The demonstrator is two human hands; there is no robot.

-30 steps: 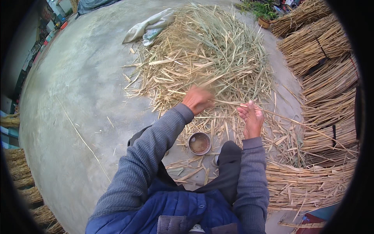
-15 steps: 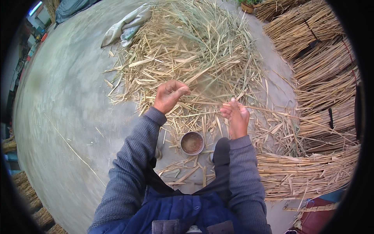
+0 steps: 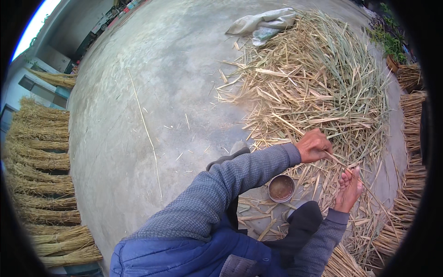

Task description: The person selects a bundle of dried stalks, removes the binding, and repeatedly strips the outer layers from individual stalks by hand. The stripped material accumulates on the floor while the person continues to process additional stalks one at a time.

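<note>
Left hand (image 3: pixel 314 146) clenched around one long straw stalk (image 3: pixel 342 162), just beyond the small round tin (image 3: pixel 281 188). Right hand (image 3: pixel 349 188) to the right of the tin, fingers loose and extended, touching the same stalk but not gripping. Stalk runs diagonally between both my hands. Loose straw pile (image 3: pixel 314 78) lies past the tin on the concrete floor (image 3: pixel 147 92); tied bundles (image 3: pixel 41 161) well left of it

This is an outdoor yard where people work with dry straw. The ground is bare grey concrete (image 3: pixel 152 92). A big loose pile of straw (image 3: pixel 314 83) lies on the far right. Tied straw bundles (image 3: pixel 41 157) are stacked along the left, and more bundles (image 3: pixel 410 115) sit on the right edge.
</note>
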